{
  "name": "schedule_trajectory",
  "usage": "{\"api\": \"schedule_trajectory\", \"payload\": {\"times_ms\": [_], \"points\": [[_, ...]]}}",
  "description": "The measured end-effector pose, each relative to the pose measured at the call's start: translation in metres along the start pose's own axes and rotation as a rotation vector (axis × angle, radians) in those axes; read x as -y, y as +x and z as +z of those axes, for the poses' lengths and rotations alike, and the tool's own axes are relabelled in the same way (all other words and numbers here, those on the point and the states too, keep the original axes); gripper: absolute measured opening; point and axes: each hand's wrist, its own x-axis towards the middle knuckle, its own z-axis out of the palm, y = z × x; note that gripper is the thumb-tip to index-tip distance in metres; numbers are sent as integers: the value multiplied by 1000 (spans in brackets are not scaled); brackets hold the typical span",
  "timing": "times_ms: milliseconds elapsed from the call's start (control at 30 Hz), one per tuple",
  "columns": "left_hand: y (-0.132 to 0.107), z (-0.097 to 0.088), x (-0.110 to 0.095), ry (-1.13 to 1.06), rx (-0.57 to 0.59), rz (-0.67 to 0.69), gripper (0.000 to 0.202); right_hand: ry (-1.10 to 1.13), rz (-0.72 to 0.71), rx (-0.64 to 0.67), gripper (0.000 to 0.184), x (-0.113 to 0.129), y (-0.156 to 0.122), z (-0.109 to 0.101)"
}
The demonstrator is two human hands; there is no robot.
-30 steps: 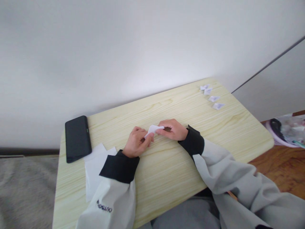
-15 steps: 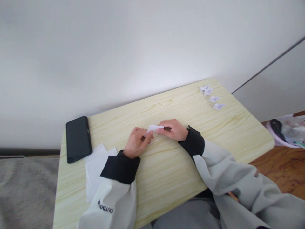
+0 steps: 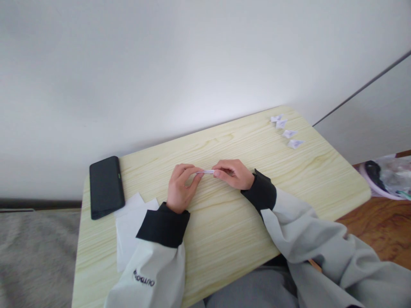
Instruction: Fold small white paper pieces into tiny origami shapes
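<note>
Both hands meet over the middle of a pale wooden table (image 3: 224, 239). My left hand (image 3: 180, 189) and my right hand (image 3: 233, 173) pinch the two ends of a small folded white paper (image 3: 208, 172), which shows only as a thin flat strip between the fingertips. Each hand's fingers are closed on it. Both wrists rest on or just above the tabletop.
A black phone (image 3: 106, 186) lies face down at the table's left rear. White paper sheets (image 3: 130, 224) lie beside my left sleeve. Several small folded paper pieces (image 3: 287, 129) sit in a row at the far right corner. A white wall stands behind the table.
The paper, earlier held as a raised pointed flap, is now pressed flat into a narrow strip between the fingertips. My left fingers have lifted and closed in on it.
</note>
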Motion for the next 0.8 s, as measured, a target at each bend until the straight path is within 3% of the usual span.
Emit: {"api": "schedule_trajectory", "payload": {"times_ms": [167,300,433,567,800], "points": [[-2,0,3,21,-19,53,9,26,14,7,28,-1,-1,-2],[-2,0,2,31,44,81,10,38,65,7,28,-2,-1,-2],[-4,0,-1,87,58,20,11,52,99,-108,21,-4,-1,2],[-4,-1,-4,76,47,-58,12,25,5,-220,16,-4,-3,4],[-2,-1,-4,-41,48,-71,15,-143,-185,-209,13,-4,-2,4]]}}
